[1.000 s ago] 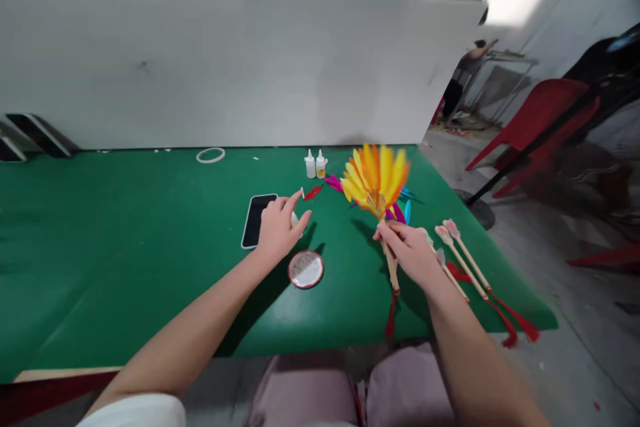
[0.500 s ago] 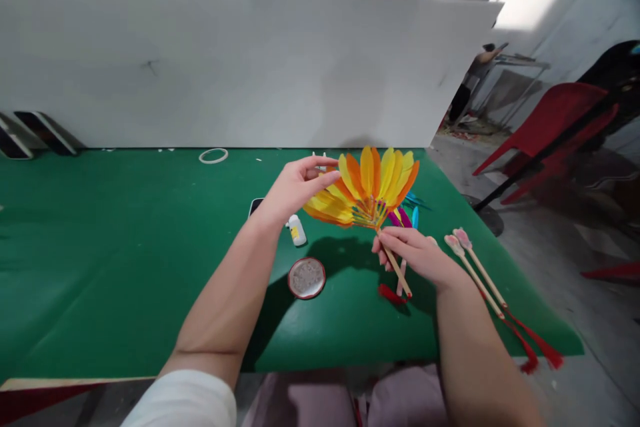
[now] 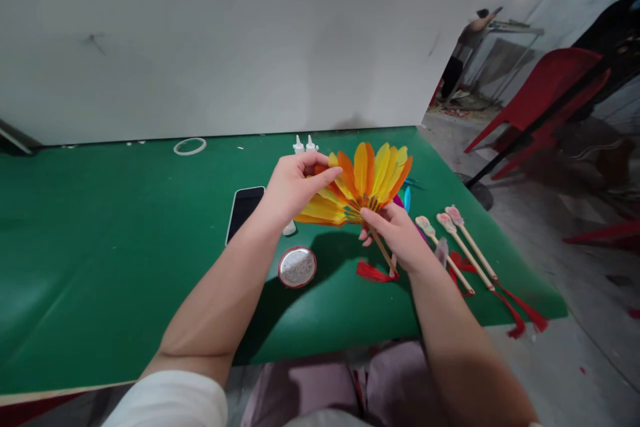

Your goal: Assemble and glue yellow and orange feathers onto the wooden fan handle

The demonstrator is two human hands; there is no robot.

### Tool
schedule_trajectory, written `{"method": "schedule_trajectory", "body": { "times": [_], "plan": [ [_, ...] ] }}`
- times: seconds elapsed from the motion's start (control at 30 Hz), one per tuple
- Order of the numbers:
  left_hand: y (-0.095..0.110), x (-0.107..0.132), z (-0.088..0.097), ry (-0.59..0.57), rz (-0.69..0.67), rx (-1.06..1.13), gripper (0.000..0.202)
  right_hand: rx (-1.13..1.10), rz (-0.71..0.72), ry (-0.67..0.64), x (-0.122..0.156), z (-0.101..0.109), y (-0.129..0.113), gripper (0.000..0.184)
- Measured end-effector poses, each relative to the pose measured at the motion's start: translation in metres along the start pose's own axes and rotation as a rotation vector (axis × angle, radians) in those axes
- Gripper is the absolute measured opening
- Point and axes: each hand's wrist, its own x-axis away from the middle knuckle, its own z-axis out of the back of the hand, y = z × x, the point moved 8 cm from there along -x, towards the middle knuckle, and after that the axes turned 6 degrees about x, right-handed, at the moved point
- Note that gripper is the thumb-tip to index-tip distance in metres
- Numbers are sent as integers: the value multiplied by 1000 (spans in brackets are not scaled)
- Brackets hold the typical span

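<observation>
Pinching the wooden handle just under the spread feathers, the right hand [image 3: 397,240] holds the feather fan [image 3: 361,183] above the green table [image 3: 100,227]; the left hand [image 3: 293,187], at the fan's nine o'clock, closes fingers and thumb on its outermost orange feathers; a round tin [image 3: 297,267] lies at six o'clock below.

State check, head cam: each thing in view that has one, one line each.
feather fan: spread open, held off the table
right hand: gripping the fan's stick
left hand: fingers on the fan's left feathers
phone: flat, screen dark
glue bottles: upright, capped
round tin: lying flat, open
spare sticks: lying flat, side by side, featherless
</observation>
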Motion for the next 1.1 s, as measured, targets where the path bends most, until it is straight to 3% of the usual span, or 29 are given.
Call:
{"method": "schedule_trajectory", "body": {
  "times": [0.33, 0.53, 0.8, 1.1],
  "plan": [
    [8, 3, -9, -74, -33, -96, 20, -64, 61, 165, -2, 6, 3, 31],
    [6, 2, -13, -105, -45, -175, 18, 69, 55, 196, 0, 11, 0, 27],
    [1, 1, -10, -98, -21, -261, 21, 46, 61, 234, -1, 15, -1, 21],
    [4, 3, -16, -136, -18, -148, 19, 81, 69, 211, -1, 14, 0, 22]
  ]
}}
